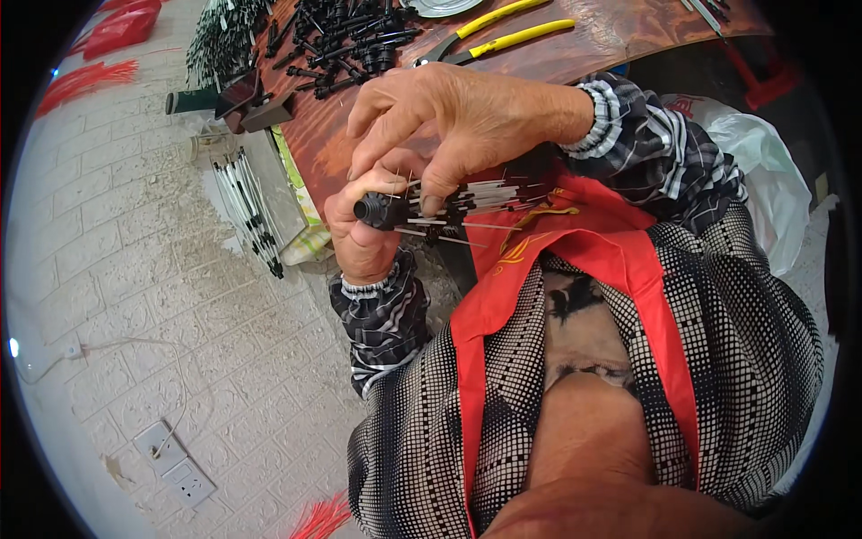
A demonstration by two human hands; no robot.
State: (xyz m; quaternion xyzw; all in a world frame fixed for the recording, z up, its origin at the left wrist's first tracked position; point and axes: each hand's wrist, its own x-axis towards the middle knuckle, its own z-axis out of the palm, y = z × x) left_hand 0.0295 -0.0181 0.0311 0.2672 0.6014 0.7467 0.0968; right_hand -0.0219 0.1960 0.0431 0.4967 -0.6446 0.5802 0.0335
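left hand [357,235] holds black threaded piece [382,211]

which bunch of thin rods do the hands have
The pale bunch by the black threaded piece, with the left hand and right hand on it; others, like the dark-ended bunch farther left, lie apart.

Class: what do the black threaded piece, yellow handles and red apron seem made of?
Black threaded piece: probably moulded plastic, satin, judging by its even ridges. Yellow handles: likely plastic or rubber, smooth, from their soft sheen. Red apron: apparently matt fabric, since it drapes in folds.
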